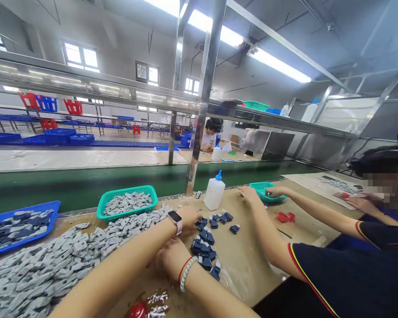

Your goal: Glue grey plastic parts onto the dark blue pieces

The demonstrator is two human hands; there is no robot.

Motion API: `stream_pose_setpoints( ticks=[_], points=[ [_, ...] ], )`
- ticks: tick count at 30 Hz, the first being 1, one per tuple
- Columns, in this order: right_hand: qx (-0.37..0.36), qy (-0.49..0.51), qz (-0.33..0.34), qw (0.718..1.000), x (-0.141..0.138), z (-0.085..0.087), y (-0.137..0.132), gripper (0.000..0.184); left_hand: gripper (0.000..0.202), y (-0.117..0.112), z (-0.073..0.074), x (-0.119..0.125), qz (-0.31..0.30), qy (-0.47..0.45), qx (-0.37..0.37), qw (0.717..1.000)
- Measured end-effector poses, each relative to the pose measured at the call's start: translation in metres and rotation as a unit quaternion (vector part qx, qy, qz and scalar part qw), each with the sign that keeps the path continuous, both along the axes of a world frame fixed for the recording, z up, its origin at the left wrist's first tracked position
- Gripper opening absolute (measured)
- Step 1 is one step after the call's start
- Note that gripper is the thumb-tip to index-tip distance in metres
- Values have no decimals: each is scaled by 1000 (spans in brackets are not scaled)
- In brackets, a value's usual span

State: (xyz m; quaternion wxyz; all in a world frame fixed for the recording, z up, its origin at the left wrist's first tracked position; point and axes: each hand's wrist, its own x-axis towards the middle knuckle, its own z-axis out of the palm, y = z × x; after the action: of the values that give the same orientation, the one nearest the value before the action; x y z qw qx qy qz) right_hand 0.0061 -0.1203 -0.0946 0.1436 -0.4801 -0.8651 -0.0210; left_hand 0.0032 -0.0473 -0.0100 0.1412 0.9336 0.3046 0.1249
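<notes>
My left hand (189, 219), with a watch on the wrist, reaches across to the top of a cluster of small dark blue plastic pieces (204, 246). Its fingers are bent together at one dark blue piece at the cluster's upper end. Below the left wrist, my right hand (171, 255), wearing a beaded bracelet, is curled; its fingertips and anything in them are hidden. Many small light grey plastic pieces (66, 254) lie heaped to the left of both hands. Several dark blue pieces with pale tips (223, 217) lie separately to the right.
A green basket (101, 207) of grey pieces and a blue tray (55, 210) of mixed pieces stand at left. A white bottle (215, 194) stands behind my hands. At right, a co-worker's arms (268, 234) reach toward another green basket (275, 198). A metal post (199, 119) rises ahead.
</notes>
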Motion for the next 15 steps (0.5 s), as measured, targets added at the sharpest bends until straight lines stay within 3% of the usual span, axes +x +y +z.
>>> stream_pose_setpoints(
  ticks=[5, 8, 11, 15],
  points=[
    [41, 36, -4, 998, 6, 15, -10, 36, 36, -12, 11, 8, 21, -56, -28, 998],
    [22, 44, 44, 998, 19, 16, -1, 21, 44, -6, 26, -3, 27, -80, -41, 996],
    [-13, 65, 77, 995, 33, 14, 7, 4, 32, 0, 44, -34, 28, -102, -45, 993],
    [-62, 139, 50, 987, 48, 9, -8, 15, 35, -23, 60, -111, 55, -150, -62, 985]
  ],
)
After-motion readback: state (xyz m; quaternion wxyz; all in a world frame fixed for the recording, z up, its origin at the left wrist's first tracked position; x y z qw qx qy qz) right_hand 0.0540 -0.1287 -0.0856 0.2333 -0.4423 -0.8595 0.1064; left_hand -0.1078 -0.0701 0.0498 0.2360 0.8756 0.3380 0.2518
